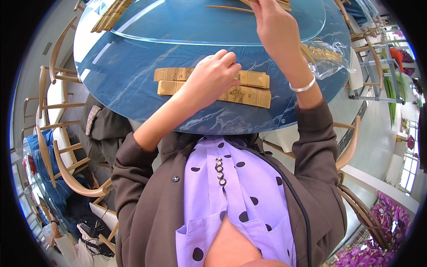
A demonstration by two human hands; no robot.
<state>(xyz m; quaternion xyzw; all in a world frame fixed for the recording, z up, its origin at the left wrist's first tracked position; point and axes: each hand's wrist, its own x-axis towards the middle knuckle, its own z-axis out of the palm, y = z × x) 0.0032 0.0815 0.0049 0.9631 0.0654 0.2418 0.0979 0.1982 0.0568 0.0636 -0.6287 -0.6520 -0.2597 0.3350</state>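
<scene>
Two flat rows of gold paper sleeves, a far row [255, 79] and a near row [249, 97], lie on the round blue table before me. My left hand [214, 74] rests over their middle with its fingers curled in and its thumb against the paper, hiding part of both rows. Past the glass turntable's near edge, my right hand [276, 29] reaches up with fingers pinched together beside thin wooden chopsticks [227, 7]. More sticks or sleeves lie behind that hand. The frame's top edge cuts off its fingertips, so what they hold is unclear.
A bundle of gold sleeves [111, 15] lies at the far left on the glass turntable [195, 33]. To the right, clear plastic wrap [331, 58] surrounds more gold sleeves. Wooden chairs [71, 169] stand left and right, with purple flowers [387, 222] at the lower right.
</scene>
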